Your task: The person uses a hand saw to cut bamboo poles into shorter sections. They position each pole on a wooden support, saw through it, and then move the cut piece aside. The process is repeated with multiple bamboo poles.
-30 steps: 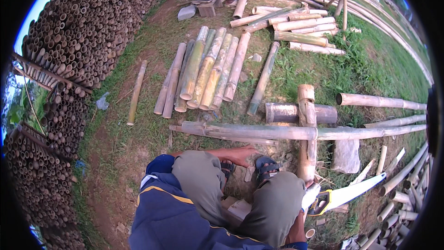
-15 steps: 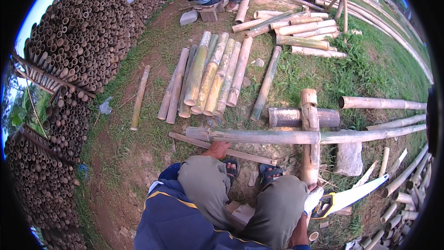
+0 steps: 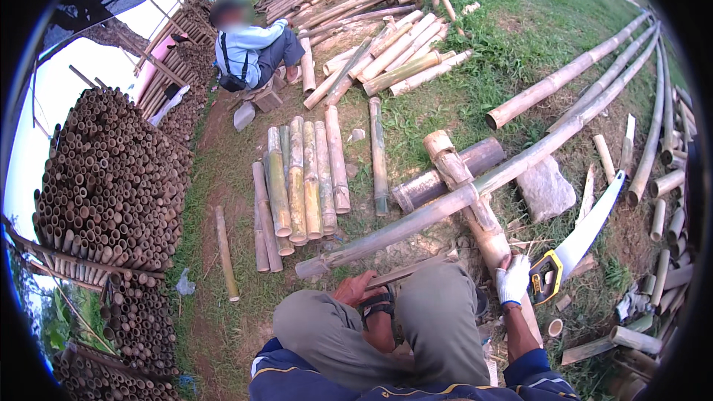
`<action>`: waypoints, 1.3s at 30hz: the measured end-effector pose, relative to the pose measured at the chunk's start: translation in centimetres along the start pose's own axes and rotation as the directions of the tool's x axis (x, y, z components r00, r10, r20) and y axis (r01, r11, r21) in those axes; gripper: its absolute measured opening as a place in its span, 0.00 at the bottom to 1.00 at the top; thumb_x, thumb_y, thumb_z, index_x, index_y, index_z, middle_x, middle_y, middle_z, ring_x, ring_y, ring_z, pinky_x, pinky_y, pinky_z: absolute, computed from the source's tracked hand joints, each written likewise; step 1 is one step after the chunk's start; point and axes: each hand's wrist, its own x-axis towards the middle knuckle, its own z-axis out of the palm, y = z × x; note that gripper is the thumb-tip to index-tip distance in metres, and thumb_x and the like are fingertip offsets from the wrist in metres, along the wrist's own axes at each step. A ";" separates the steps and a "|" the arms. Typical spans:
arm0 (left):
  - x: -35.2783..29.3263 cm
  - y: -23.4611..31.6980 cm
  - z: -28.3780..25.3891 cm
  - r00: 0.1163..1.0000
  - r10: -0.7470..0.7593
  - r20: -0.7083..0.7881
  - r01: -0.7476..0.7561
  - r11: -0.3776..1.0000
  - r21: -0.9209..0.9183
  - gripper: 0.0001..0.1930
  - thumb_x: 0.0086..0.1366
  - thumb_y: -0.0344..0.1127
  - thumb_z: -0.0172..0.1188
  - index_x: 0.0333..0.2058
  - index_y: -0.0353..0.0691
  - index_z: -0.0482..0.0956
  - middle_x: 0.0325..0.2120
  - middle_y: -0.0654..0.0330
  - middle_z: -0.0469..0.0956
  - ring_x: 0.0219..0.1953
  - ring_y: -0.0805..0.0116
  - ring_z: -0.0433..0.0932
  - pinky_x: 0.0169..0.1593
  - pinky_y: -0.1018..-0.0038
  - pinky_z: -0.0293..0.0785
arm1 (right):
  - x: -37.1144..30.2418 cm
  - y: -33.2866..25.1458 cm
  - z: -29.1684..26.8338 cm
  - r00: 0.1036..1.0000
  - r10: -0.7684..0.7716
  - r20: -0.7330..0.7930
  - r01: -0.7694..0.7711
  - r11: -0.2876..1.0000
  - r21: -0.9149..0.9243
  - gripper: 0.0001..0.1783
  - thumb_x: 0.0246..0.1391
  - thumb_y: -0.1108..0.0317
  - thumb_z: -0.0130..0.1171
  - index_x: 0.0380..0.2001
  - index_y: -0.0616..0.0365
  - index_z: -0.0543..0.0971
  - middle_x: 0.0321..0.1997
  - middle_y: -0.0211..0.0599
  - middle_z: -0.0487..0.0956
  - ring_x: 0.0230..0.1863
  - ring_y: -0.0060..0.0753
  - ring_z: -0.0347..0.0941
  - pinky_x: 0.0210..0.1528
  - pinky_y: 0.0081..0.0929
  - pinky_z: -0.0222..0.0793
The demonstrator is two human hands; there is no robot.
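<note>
My left hand (image 3: 353, 287) is low beside my left foot, closed at the near end of a split bamboo slat (image 3: 407, 270). The slat passes behind my knee. My right hand (image 3: 512, 281), in a white glove with a bare thumb tip showing, grips the edge of a thick slanting bamboo post (image 3: 475, 223). Right beside the glove is a handsaw (image 3: 587, 234) with a yellow and black handle, its blade pointing away; the glove looks apart from the handle. A long bamboo pole (image 3: 401, 232) lies across the post.
Cut bamboo lengths (image 3: 304, 178) lie in a row ahead, and a dark bamboo piece (image 3: 483, 156) sits under the post. A stone block (image 3: 546, 189) lies right of it. Another person (image 3: 252, 52) sits at the far left. Stacked bamboo (image 3: 111, 156) fills the left side.
The view has turned and tipped upward, showing more of the far ground. My left hand has drawn the slat back to the right. My right hand remains at the post.
</note>
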 end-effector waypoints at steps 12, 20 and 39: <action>3.5 4.3 -10.7 0.884 0.339 -0.322 -0.335 0.940 0.072 0.19 0.76 0.44 0.68 0.55 0.36 0.81 0.47 0.49 0.79 0.46 0.42 0.84 0.47 0.54 0.81 | 0.1 -0.1 -1.1 0.999 -0.030 -0.018 0.030 1.000 0.005 0.18 0.71 0.59 0.59 0.52 0.64 0.82 0.48 0.56 0.81 0.53 0.62 0.77 0.57 0.52 0.76; 11.4 10.5 -17.1 0.847 0.462 -0.261 -0.459 0.885 0.077 0.29 0.78 0.52 0.65 0.67 0.38 0.76 0.52 0.42 0.82 0.53 0.39 0.83 0.58 0.51 0.80 | 0.2 0.4 -0.3 1.000 0.003 -0.007 -0.004 1.000 -0.025 0.18 0.72 0.58 0.58 0.51 0.62 0.83 0.48 0.56 0.80 0.54 0.63 0.78 0.57 0.53 0.76; 16.1 8.2 -9.7 0.909 0.412 -0.065 -0.361 0.855 0.372 0.37 0.72 0.54 0.65 0.75 0.51 0.66 0.41 0.44 0.88 0.41 0.37 0.87 0.46 0.45 0.83 | -0.1 0.2 0.2 0.999 -0.025 -0.048 0.021 0.997 -0.073 0.16 0.72 0.58 0.57 0.43 0.63 0.80 0.47 0.56 0.79 0.50 0.64 0.78 0.51 0.57 0.77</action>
